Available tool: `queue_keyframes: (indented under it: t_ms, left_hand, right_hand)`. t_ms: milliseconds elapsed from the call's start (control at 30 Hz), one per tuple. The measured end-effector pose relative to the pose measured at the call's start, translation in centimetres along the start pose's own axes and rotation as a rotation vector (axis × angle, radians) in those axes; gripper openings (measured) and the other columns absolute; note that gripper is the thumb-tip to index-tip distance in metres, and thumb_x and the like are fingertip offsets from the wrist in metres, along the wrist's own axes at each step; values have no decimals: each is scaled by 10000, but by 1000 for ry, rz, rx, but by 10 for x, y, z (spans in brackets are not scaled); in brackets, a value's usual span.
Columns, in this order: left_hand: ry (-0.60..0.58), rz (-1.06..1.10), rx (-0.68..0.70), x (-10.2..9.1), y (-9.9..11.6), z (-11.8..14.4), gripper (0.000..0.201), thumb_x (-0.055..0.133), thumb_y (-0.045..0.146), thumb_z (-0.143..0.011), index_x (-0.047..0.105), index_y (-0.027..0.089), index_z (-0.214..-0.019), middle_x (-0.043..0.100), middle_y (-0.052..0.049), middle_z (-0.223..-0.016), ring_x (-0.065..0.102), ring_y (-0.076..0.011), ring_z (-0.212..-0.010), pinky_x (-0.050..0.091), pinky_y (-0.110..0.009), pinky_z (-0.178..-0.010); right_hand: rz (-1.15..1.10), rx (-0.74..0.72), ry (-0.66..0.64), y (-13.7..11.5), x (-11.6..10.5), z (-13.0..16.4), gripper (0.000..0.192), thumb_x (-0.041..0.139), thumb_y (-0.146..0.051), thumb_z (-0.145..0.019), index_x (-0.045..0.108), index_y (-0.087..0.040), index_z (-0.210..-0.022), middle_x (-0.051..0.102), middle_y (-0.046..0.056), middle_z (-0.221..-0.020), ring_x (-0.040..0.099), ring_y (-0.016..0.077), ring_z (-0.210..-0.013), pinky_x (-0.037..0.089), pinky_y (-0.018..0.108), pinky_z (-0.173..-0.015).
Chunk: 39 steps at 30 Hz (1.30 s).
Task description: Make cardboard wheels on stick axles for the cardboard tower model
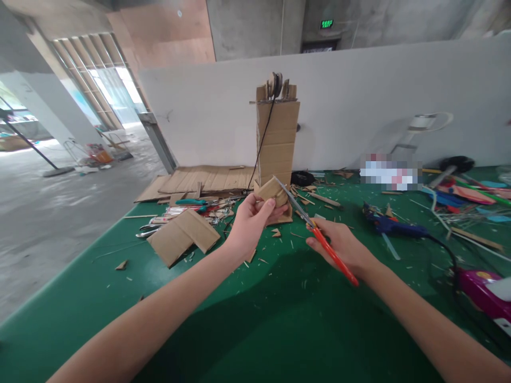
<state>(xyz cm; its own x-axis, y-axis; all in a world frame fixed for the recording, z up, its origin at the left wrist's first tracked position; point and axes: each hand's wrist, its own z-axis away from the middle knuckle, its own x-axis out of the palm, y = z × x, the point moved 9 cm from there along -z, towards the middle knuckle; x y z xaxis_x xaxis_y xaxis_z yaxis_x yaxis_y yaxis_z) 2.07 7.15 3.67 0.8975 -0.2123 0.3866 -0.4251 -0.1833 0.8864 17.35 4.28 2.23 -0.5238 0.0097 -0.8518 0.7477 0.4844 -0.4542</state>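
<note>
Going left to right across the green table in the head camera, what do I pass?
Folded cardboard → left hand holding a cardboard piece → right hand with orange scissors → blue glue gun → pink tool.

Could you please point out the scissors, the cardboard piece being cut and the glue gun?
scissors [315, 229]: head view, at the pivot by the orange handles.
cardboard piece [271, 190]: head view, on its top face.
glue gun [393, 229]: head view, on its blue body.
</note>
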Motion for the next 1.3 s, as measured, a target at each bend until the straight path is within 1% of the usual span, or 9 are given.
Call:
queue_keyframes:
  t_ms: [233,433,500,567,600,767,900,1133,1300]
  left_hand:
    - [-21,-2,-1,3,2,1,196,651,251,-771,499,149,-843,664,-20,-821,682,-199,-871,501,-387,-909]
    - [-11,11,-4,-1,1,-1,191,654,240,-764,513,147,-853,664,-18,-829,684,-191,-858,508,-371,-900]
    - [21,4,-6,-7,-2,-3,194,658,241,-759,517,145,-850,665,-17,-814,686,-187,-841,509,-371,-897]
    - [36,0,-4,-10,-3,-5,191,661,243,-756,521,142,-839,663,-14,-802,687,-184,-831,507,-373,-899]
    - [33,1,1,-11,-3,-5,189,661,242,-755,521,142,-833,661,-12,-799,687,-184,-829,507,-373,-898]
    - [-25,-4,16,-8,-2,-6,175,657,235,-763,520,147,-827,656,-5,-807,684,-183,-844,502,-367,-902]
    - [-29,-6,21,-8,-1,-5,162,648,236,-772,516,147,-798,659,-7,-813,682,-181,-852,491,-366,-918]
    - [-92,-36,57,2,4,-2,200,615,239,-799,559,154,-971,670,-74,-1037,671,-189,-896,491,-372,-917]
    - [-94,-23,59,3,6,-1,202,615,249,-800,568,149,-970,681,-60,-990,670,-182,-893,502,-350,-904]
  right_hand:
    - [65,-35,79,1,-1,-1,152,535,-352,-796,529,-206,-836,560,3,-680,508,166,-613,384,280,-599]
    - [-6,-19,151,5,2,2,206,497,-378,-829,567,-196,-895,590,16,-702,541,160,-614,442,281,-618]
    - [73,6,220,8,1,3,284,496,-402,-825,597,-177,-966,623,67,-811,582,192,-705,465,314,-678]
    - [228,39,330,9,-5,6,375,532,-449,-793,628,-152,-1000,617,130,-933,591,246,-817,465,368,-746]
    - [275,62,343,9,-6,7,395,540,-469,-785,642,-147,-990,616,139,-927,593,254,-813,467,378,-746]
    - [281,85,270,3,-6,7,342,525,-464,-801,634,-160,-914,644,135,-896,603,272,-835,456,373,-735]
    - [104,151,196,8,3,5,278,497,-419,-818,596,-189,-941,656,65,-771,609,202,-645,440,298,-611]
    - [18,109,247,13,4,6,153,526,-277,-732,585,-183,-837,635,42,-686,556,160,-553,402,252,-539]
    - [2,102,229,20,7,4,223,519,-204,-682,583,-174,-893,622,33,-681,523,148,-531,404,253,-537]
